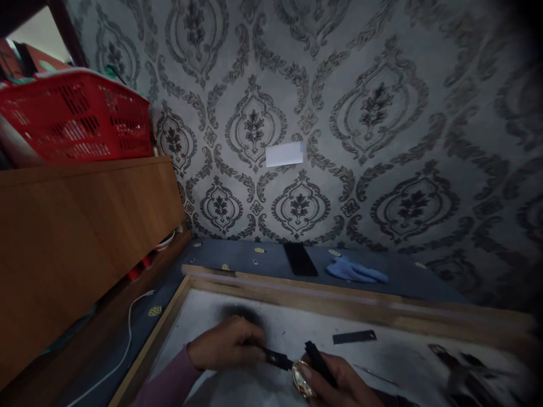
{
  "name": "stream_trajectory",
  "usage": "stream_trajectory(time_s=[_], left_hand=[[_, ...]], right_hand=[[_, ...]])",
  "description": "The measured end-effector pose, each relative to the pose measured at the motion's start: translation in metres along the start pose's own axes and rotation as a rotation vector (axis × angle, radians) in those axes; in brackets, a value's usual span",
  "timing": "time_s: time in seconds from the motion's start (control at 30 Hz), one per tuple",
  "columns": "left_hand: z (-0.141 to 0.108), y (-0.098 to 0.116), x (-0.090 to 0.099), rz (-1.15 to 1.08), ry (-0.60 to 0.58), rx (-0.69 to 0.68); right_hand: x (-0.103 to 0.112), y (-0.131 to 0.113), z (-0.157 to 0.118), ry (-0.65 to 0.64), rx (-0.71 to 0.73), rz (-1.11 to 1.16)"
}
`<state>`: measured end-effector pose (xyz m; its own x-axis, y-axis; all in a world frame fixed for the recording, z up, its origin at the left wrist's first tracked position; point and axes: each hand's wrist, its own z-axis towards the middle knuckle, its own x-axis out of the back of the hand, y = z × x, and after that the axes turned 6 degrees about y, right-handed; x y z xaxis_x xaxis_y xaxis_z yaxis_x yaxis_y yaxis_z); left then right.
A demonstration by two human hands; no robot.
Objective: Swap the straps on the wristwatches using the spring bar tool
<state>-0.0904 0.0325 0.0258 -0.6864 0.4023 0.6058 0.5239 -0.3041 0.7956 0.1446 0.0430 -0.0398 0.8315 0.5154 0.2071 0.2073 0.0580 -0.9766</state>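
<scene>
Over the white-bottomed wooden tray (237, 278), my left hand (229, 343) has its fingers closed on a black strap piece (278, 358) that reaches toward a watch. My right hand (339, 381) grips the watch (301, 379), a round gold-rimmed case, with the thumb across its face. Another black strap piece (318, 362) rises up from between the right fingers. The inner end of the left strap piece meets the edge of the case; whether they are joined cannot be told.
A flat black strip (354, 337), a thin metal tool (375, 375) and blurred dark tools (462, 373) lie in the tray. Behind it are a black phone (300, 259) and blue cloth (355, 270). A wooden cabinet (85, 226) with a red basket (76, 116) stands left, near a white cable (129, 333).
</scene>
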Motion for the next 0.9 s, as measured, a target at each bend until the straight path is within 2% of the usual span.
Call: stream_trajectory(time_s=[0.27,0.4,0.5,0.7,0.9], left_hand=[[-0.002,0.006,-0.005,0.214,0.072,0.025],[-0.007,0.011,-0.005,0.278,0.116,0.03],[-0.012,0.015,-0.01,0.29,0.147,0.013],[-0.01,0.028,-0.024,0.179,0.152,-0.1],[0.002,0.036,-0.029,-0.103,0.053,-0.027]], right_hand=[[-0.011,-0.002,-0.006,0.024,-0.136,0.289],[-0.013,-0.011,-0.009,0.03,-0.256,0.333],[-0.012,-0.02,-0.013,0.064,-0.278,0.358],[-0.011,-0.045,-0.029,0.092,-0.255,0.421],[-0.01,-0.045,-0.035,0.153,-0.221,0.446]])
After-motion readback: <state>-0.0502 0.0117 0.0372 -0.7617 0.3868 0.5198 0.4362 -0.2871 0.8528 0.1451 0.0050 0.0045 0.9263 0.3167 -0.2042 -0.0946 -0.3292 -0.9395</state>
